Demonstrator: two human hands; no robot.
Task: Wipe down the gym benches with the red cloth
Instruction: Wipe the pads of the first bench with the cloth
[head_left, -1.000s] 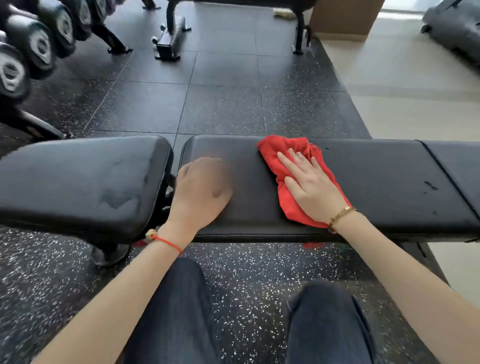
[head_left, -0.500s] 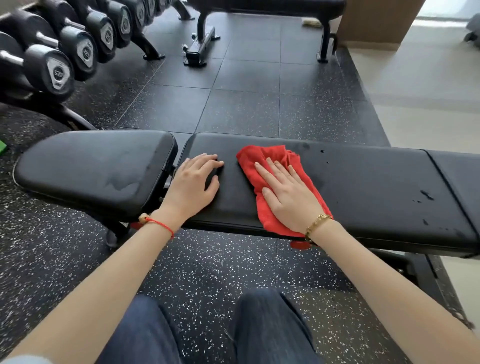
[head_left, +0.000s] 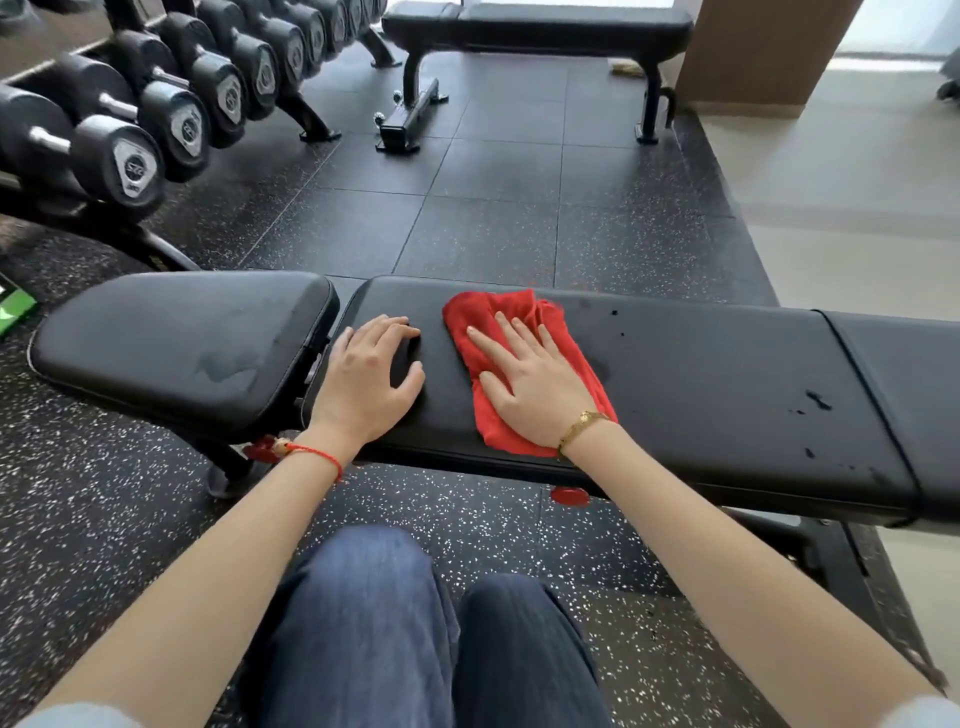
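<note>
1. Nearest: two knees in dark blue denim at 6 o'clock, two bare forearms reaching up from them. A red cord bracelet (head_left: 317, 456) on the left wrist, a gold chain bracelet (head_left: 581, 425) on the right.
2. Left hand (head_left: 366, 376): palm down on the black padded back pad of the near bench (head_left: 701, 384), at its left end, fingers loosely curved, holding nothing. Seems to brace.
3. Right hand (head_left: 530, 382): flat, fingers spread, pressing the crumpled red cloth (head_left: 493, 312) onto the same pad. The cloth lies under and around the palm, its long axis running roughly 11 to 5 o'clock.
4. Key relation: the pad's long axis runs 9 to 3 o'clock. The right hand is nearer the unwiped stretch; dark specks show toward 3 o'clock. The next stroke likely goes that way.
5. At 9 o'clock, just across a narrow gap: the separate black seat pad (head_left: 182, 343), scuffed.
6. Far, 12 o'clock: one second black flat bench (head_left: 545, 23). Benches counted: two. Cloths: one.
7. Far, 10 o'clock: a rack of black dumbbells (head_left: 140, 166), several, row cut off by the frame.
</note>
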